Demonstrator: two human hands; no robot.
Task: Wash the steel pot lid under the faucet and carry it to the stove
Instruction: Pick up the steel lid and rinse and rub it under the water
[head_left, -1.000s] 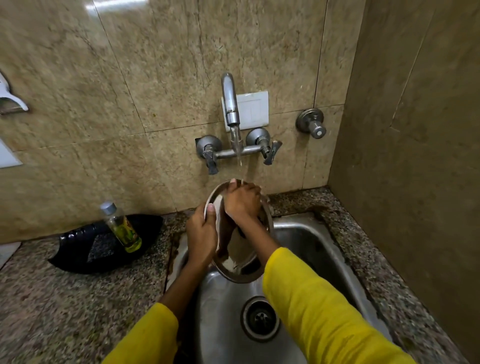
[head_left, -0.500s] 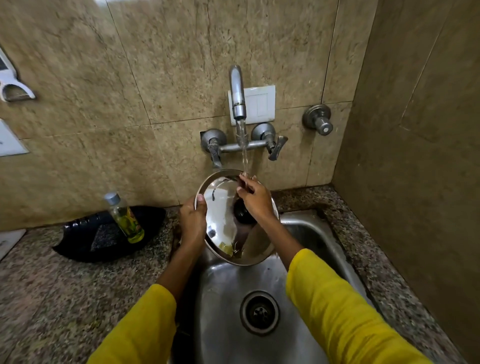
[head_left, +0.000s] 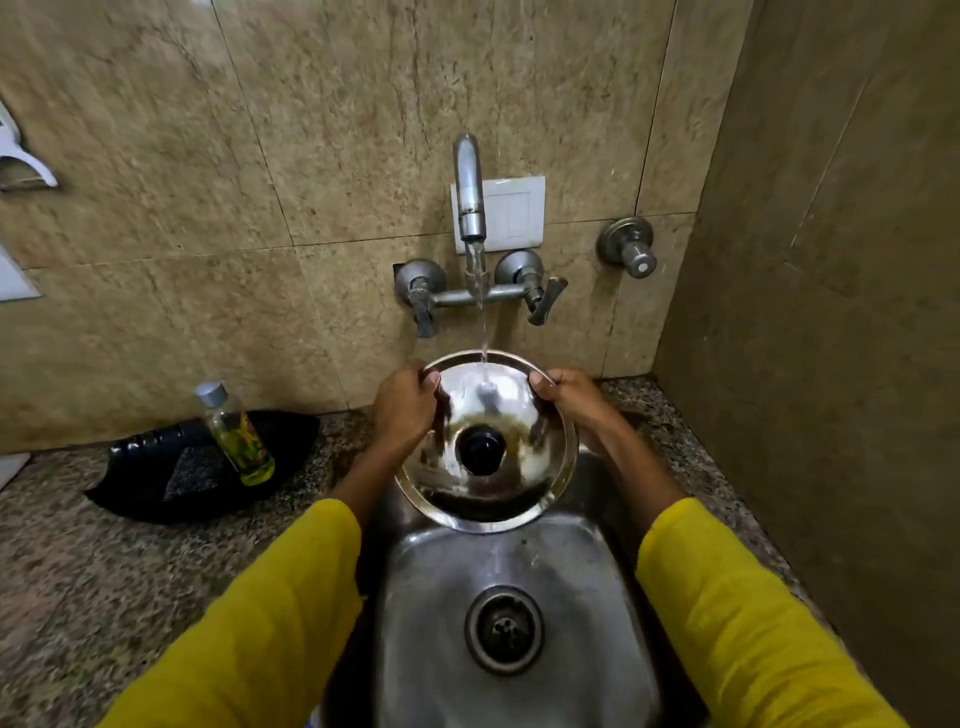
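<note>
Scrubbing has stopped: right hand (head_left: 566, 397) and left hand (head_left: 405, 405) now clamp the lid (head_left: 485, 441) rim, apparently rinsing under the faucet (head_left: 470, 192).

The fingers (head_left: 551, 383) of both hands are hidden behind the steel pot lid (head_left: 488, 441) at nine and three o'clock. The sink (head_left: 597, 597) is cut off at six o'clock. The bottle (head_left: 235, 434) label is too blurred to be read.

lid (head_left: 485, 441) knob-up over sink (head_left: 519, 571) | both hands grip rim: L (head_left: 405, 408), R (head_left: 569, 397) | faucet (head_left: 469, 187) stream hits lid, prob. upper part
</note>
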